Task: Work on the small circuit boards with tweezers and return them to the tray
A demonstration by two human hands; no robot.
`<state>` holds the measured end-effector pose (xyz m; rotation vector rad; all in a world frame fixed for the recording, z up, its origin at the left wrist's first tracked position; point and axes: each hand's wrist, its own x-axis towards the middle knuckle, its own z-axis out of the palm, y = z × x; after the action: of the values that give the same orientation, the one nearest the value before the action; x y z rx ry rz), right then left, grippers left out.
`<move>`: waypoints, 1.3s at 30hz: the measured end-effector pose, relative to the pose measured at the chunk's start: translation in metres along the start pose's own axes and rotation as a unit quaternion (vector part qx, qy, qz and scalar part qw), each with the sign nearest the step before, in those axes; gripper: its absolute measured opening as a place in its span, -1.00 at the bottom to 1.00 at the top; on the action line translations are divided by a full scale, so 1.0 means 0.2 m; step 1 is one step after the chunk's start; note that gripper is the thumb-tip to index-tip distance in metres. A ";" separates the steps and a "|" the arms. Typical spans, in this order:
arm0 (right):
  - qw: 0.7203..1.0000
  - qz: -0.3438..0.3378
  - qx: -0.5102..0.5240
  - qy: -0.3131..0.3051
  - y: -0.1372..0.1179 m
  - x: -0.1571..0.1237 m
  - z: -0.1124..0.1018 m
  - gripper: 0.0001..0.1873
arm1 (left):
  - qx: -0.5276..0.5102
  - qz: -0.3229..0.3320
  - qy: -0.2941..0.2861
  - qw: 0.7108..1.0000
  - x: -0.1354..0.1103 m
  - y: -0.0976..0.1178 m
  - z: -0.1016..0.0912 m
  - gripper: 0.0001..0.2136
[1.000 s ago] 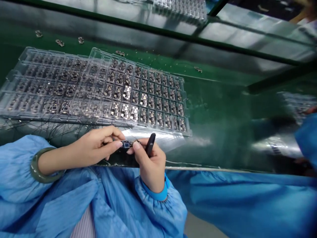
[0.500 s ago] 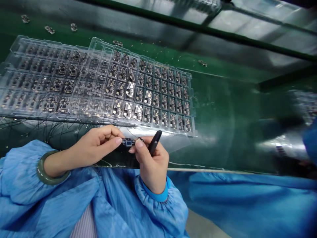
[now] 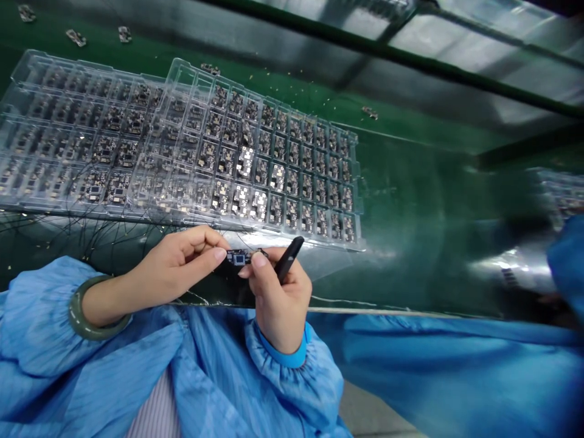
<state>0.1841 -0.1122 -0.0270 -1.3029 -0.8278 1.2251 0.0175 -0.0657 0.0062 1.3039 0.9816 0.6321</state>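
Observation:
A small circuit board (image 3: 238, 258) with a bluish square chip is held level between my two hands, just above the near edge of the table. My left hand (image 3: 191, 261) pinches its left end between thumb and forefinger. On the other end, the thumb and fingers of my right hand (image 3: 280, 292) close round the board. A slim black tool (image 3: 289, 258) also rests in the right hand and slants up past the forefinger; its working tip is hidden, so its kind cannot be told. Behind the hands lies a clear plastic tray (image 3: 360, 237) filled with rows of similar boards.
A second clear tray (image 3: 27, 61) of boards lies at the left, partly overlapped by the first. Thin black wires (image 3: 104, 234) stick out along its front. Loose boards (image 3: 76, 38) and small specks lie on the green mat (image 3: 410, 231). A co-worker's blue sleeve (image 3: 568, 261) shows at the right.
The view has shifted slightly, so the trays sit a little differently in the picture. Both hands keep the same hold on the board, with hardly any movement.

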 end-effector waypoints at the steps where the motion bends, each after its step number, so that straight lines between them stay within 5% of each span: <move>1: 1.000 0.002 0.001 -0.004 0.00 0.00 0.00 -0.86 | 0.003 -0.002 0.001 1.000 0.00 0.00 0.00 -0.86; 4: 1.000 -0.012 0.002 -0.001 -0.01 0.00 0.01 -0.86 | 0.017 -0.006 0.005 1.000 -0.01 0.00 -0.01 -0.84; 8: 0.987 -0.104 0.028 0.123 -0.06 0.03 -0.02 -0.79 | 0.038 0.007 -0.013 0.999 -0.02 -0.01 -0.02 -0.84; 11: 0.976 -0.143 0.052 0.157 -0.08 0.06 -0.07 -0.66 | 0.076 0.036 -0.066 0.994 -0.02 -0.02 -0.04 -0.87; 16: 0.990 -0.080 0.026 0.110 -0.04 0.05 -0.12 -0.68 | 0.224 0.172 -0.206 0.937 -0.02 -0.03 -0.06 -0.87; 22: 0.995 -0.015 -0.101 0.018 0.00 0.05 -0.07 -0.82 | 0.360 0.219 -0.215 0.881 -0.02 -0.10 -0.05 -0.83; 39: 0.979 0.005 -0.205 -0.019 0.01 0.08 -0.06 -0.84 | 0.392 0.218 -0.228 0.864 -0.02 -0.13 -0.05 -0.81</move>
<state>0.1978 -0.1006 -0.0328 -1.6165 -1.1448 1.1243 0.0031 -0.0696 -0.0175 2.3190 0.5393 0.2054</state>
